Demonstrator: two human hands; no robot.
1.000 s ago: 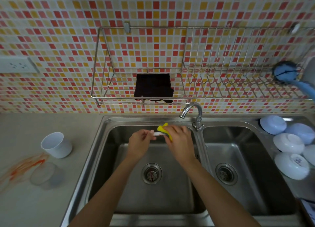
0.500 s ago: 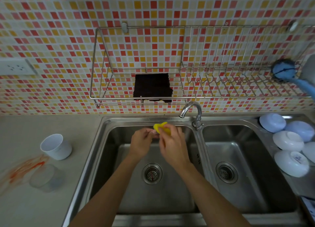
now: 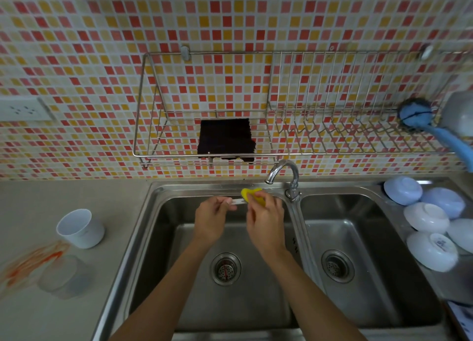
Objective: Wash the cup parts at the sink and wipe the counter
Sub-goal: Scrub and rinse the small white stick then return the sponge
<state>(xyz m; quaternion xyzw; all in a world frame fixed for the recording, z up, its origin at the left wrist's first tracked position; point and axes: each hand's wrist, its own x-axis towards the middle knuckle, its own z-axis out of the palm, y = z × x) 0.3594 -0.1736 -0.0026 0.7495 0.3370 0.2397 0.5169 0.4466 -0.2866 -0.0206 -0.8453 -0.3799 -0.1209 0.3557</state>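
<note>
Item: small white cup part [image 3: 236,201], thin and strip-like, exact kind too small to tell; location, above the back of the left sink basin [image 3: 179,238], pinched by one end in the fingertips of the left hand [image 3: 211,219], its other end wrapped in a folded yellow sponge [image 3: 252,195] gripped closed by the right hand [image 3: 266,220]. Both hands are thus occupied, narrow-closed on their loads, close together under the faucet [image 3: 281,171]; no water stream can be made out. Risks, as judged: the part is held only by a fingertip pinch, so a firm pull of the sponge could slip it free and drop it toward the drain strainer [image 3: 225,269] directly below the hands; if soapy, the grip would be weaker still. Remaining items: white cup [image 3: 80,228], well to the left of the left hand on the counter [image 3: 38,200], upright, mouth open, interior appears empty; clear lid-like or cup-like piece [image 3: 61,276], nearer the wearer than the cup, contents not discernible; orange-red spill [image 3: 33,261] touching or just beside that clear piece, not yet wiped, and liable to smear if the pieces are dragged through it. Both basins: nothing in them but their strainers. Far right of the right hand: stacked bowls [image 3: 430,218], upside down, so holding nothing. Wall rack [image 3: 204,148] beyond the hands: one dark scouring pad [image 3: 226,138]; a blue brush [image 3: 414,115] at its right end.
</note>
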